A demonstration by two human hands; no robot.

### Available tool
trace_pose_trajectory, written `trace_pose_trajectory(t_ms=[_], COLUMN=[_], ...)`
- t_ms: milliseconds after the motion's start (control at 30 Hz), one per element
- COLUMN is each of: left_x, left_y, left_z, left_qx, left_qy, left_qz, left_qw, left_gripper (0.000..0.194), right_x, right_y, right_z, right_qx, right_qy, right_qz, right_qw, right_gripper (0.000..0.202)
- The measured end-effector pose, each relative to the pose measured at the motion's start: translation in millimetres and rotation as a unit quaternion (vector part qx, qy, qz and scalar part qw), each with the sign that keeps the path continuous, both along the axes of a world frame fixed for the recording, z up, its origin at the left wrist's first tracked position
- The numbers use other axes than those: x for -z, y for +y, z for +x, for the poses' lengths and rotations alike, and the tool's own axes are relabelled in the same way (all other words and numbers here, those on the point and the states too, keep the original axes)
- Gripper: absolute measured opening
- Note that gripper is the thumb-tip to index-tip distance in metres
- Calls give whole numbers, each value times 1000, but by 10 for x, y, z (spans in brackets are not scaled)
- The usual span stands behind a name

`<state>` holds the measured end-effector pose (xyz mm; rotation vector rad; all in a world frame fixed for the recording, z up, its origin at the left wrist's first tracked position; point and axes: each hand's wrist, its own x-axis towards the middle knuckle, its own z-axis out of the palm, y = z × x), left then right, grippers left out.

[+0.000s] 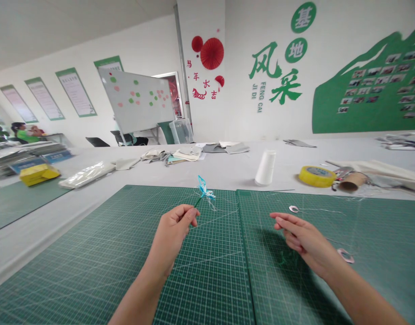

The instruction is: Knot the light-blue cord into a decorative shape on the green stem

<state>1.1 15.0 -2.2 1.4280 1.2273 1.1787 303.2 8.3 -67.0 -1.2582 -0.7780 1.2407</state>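
My left hand (176, 229) pinches the green stem of a small blue flower-like piece (202, 187) with white beads and loose thin threads. It is held above a green gridded cutting mat (126, 234). My right hand (297, 234) hangs over the right-hand mat (380, 221), thumb and fingertips pressed together; anything between them is too fine to make out. Beyond it lies a small white ring (293, 209) with a thread trailing right. A second pale ring (345, 255) rests beside my right forearm. Green scraps (287, 258) show beneath my right hand.
Behind the mats stand a white thread cone (265, 168), yellow tape (316, 176) and a cardboard tube (352, 181). Fabric pieces (187, 154) lie at the far edge. A yellow box (39, 174) and plastic-wrapped packet (89, 174) are left. A person (25, 133) sits far left.
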Motion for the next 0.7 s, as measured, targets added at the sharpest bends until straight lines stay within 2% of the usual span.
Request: trace_pose_trajectory(t_ms=[433, 700], left_x=[7, 49], left_y=[19, 102], left_z=[-11, -67], left_qx=[3, 1], left_qy=[28, 61], left_qz=[2, -8], left_qw=[1000, 998], left_gripper=[24, 25], right_x=[-101, -13], right_y=[-37, -83], right_z=[3, 214], right_qx=[-55, -85], right_qy=[-53, -66], right_qz=[2, -35], right_qw=[997, 994], right_gripper=[22, 25])
